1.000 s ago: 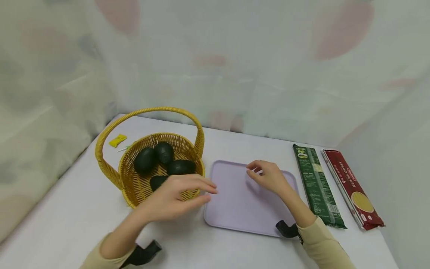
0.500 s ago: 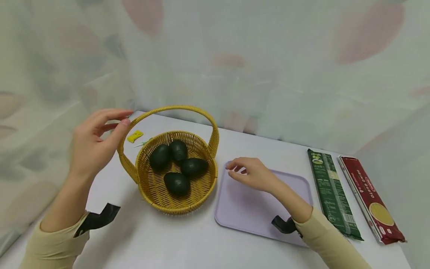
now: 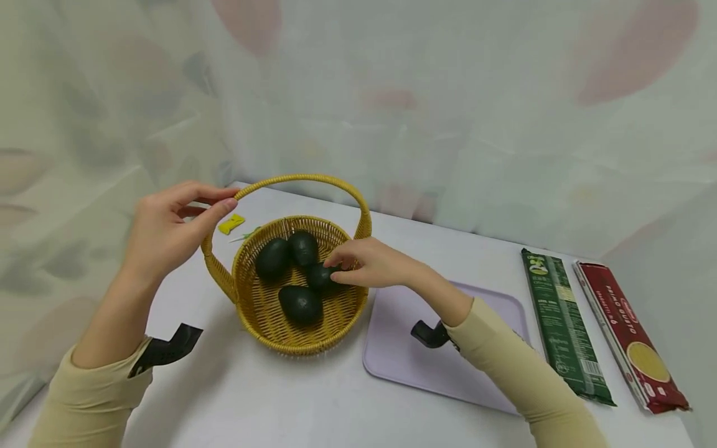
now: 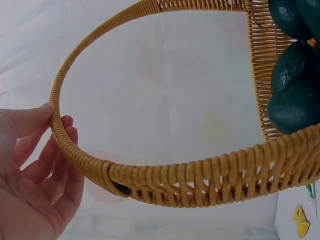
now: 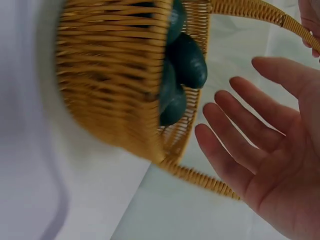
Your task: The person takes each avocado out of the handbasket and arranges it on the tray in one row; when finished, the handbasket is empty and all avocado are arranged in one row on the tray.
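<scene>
Right grip: hand has moved off the lilac tray and over the basket rim within the last second; its fingers, near straight and spread in the wrist view, meet the right-hand avocado in the head view. Whether they have closed on it cannot be told.

Left grip: has swung from in front of the basket to its left side; thumb and fingers curl about the arched handle, steadying the wicker basket.

Contents: four dark avocados, all in the basket, none on the tray.

Judgement: first pick-up is in hand.

Surroundings on the desk: green pasta packet and red pasta packet right of the tray; yellow scrap behind the basket.

Obstruction: handle arches over the fruit; neighbouring avocados lie close.
</scene>
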Available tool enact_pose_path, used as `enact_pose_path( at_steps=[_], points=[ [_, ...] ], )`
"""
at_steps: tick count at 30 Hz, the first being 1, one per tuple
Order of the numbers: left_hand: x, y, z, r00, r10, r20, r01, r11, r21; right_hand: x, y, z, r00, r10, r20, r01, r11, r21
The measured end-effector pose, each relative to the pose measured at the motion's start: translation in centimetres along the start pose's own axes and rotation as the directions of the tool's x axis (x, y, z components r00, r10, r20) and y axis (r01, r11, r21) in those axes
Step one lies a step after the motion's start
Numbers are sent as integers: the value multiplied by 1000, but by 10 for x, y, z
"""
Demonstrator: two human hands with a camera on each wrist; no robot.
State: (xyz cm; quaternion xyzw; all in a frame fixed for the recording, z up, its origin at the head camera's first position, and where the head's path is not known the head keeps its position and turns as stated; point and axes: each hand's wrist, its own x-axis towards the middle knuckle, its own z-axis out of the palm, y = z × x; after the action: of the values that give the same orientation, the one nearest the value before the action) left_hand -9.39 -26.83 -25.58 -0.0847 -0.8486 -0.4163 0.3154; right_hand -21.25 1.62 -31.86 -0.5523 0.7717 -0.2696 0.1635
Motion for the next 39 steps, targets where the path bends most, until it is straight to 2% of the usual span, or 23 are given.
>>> enact_pose_path(
  at_steps=[2, 5, 10, 14, 18, 22, 25, 31, 39],
  points=[
    [1, 2, 1, 999, -42, 15, 43, 999, -10, 11, -3, -2, 998, 8, 67, -9, 1000, 5],
    [1, 3, 1, 997, -74, 28, 74, 997, -27, 27, -5, -3, 984, 14, 179, -16, 1000, 13],
    [0, 3, 1, 995, -96, 40, 98, 994, -41, 53, -8, 0, 940, 42, 339, -51, 999, 17],
    [-1, 2, 0, 994, -101, 44, 104, 993, -49, 68, -8, 6, 903, 94, 420, -106, 994, 4],
    [-1, 2, 0, 992, -117, 51, 120, 991, -56, 78, -9, 14, 867, 157, 472, -176, 984, -5],
    [-1, 2, 0, 990, -130, 52, 133, 989, -59, 83, -12, 21, 846, 196, 497, -217, 976, -14],
    [-2, 2, 0, 990, -133, 51, 137, 989, -64, 87, -14, 25, 839, 189, 511, -199, 979, -35],
    [-2, 1, 0, 990, -132, 54, 136, 987, -83, 94, -12, 32, 816, 150, 559, -109, 988, -107],
    [-2, 2, 0, 986, -154, 62, 158, 984, -79, 101, -7, 33, 748, 140, 649, -137, 989, -54]
  ],
)
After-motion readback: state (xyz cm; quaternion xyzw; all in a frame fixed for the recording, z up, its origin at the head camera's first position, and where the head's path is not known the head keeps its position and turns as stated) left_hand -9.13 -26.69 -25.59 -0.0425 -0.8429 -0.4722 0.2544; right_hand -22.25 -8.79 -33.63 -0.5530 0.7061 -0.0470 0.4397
